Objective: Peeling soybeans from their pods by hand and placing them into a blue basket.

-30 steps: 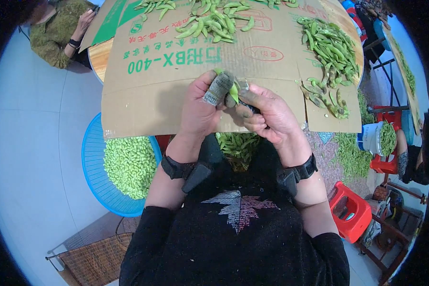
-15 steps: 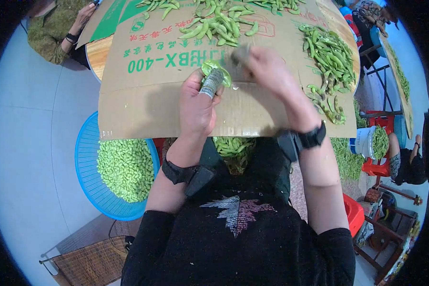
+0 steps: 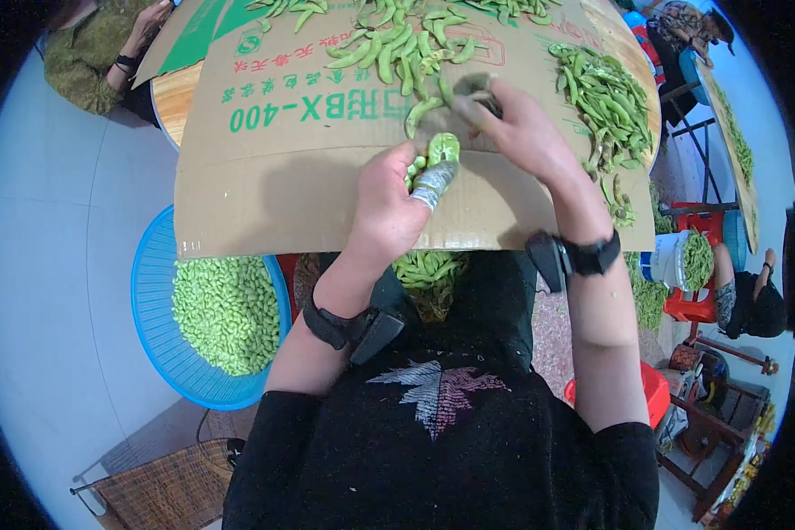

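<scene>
My left hand (image 3: 393, 199) is closed over the near part of the cardboard, its thumb bound in a grey wrap. Under that thumb is a bright green, bean-like piece (image 3: 443, 147), and small green beans (image 3: 415, 168) show between thumb and fingers. Just beyond, to the right, my right hand (image 3: 517, 124) is curled low over the sheet, with dark wraps on blurred fingertips. Close to those fingertips lies a loose green bean pod (image 3: 424, 112); whether they grip one is unclear. A pile of bean pods (image 3: 402, 55) lies just beyond both hands.
Printed cardboard (image 3: 265, 190) covers the round wooden table (image 3: 175, 104). More pods (image 3: 605, 97) are heaped on its right side. A blue basket (image 3: 155, 327) of shelled beans stands at lower left. At right are a white bucket (image 3: 670, 258) and red stools (image 3: 691, 305). Other people sit nearby.
My left hand has moved right, and more beans show in it. My right hand has shifted slightly right, and loose pods now lie nearer to me than the pile. The view has shifted slightly.
</scene>
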A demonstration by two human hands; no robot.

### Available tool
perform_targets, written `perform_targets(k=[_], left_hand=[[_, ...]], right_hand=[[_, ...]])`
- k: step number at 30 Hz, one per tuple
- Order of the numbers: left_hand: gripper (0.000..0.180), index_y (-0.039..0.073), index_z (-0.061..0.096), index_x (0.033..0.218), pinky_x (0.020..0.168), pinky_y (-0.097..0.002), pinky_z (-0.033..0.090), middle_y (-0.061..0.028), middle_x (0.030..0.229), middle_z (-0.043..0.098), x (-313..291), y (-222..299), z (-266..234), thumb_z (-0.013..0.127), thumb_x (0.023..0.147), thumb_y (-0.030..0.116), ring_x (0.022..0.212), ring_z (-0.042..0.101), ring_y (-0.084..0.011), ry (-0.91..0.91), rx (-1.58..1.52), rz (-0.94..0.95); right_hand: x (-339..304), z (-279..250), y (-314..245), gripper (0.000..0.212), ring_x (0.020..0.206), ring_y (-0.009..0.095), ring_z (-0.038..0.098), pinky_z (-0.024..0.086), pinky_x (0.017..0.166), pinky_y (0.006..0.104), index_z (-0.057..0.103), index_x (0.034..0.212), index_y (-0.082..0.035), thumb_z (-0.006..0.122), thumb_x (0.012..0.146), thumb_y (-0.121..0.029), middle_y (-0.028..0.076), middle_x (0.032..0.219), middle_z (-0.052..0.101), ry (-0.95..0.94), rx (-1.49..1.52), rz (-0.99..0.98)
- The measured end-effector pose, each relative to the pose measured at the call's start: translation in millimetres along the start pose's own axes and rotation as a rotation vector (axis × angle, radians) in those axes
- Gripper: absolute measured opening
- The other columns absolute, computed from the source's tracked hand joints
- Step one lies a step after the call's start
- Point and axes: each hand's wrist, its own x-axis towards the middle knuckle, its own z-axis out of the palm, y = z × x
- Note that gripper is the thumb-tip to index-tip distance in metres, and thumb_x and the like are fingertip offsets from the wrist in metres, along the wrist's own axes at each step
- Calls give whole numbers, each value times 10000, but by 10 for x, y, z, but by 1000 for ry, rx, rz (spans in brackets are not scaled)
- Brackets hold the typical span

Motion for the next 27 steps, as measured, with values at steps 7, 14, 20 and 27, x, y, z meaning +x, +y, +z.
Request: perform_targets(k=[7, 14, 20, 27], left_hand=[[223, 33, 551, 827, 558, -244, 407, 3, 671, 518, -30, 181, -18, 724, 706, 104, 621, 456, -74, -151, 35, -76], [146, 25, 565, 811, 582, -263, 415, -19, 660, 533, -59, 106, -19, 663, 718, 81, 624, 479, -90, -193, 88, -1], [232, 5, 600, 920, 663, -288, 437, -70, 729, 603, -58, -45, 0, 512, 709, -31, 701, 545, -128, -125, -54, 122], [226, -18, 603, 944, 590, -213, 422, -64, 792, 618, -39, -95, -38, 488, 752, -48, 666, 537, -90, -73, -359, -108]], right_hand=[[-600, 125, -24, 155, 602, 55, 474, 423, 568, 231, 611, 882, -1, 637, 793, -126, 12, 660, 576, 48, -228, -15], [-692, 241, -104, 150, 552, 108, 516, 441, 531, 281, 595, 845, 8, 624, 787, -127, 101, 608, 568, 189, 39, -3], [-620, 340, -31, 153, 534, 169, 529, 443, 539, 291, 588, 859, 6, 607, 809, -138, 145, 619, 564, 207, 14, -133], [-504, 116, -42, 208, 583, 88, 474, 398, 536, 264, 589, 856, -10, 588, 848, -218, 84, 589, 490, -96, 309, -76]])
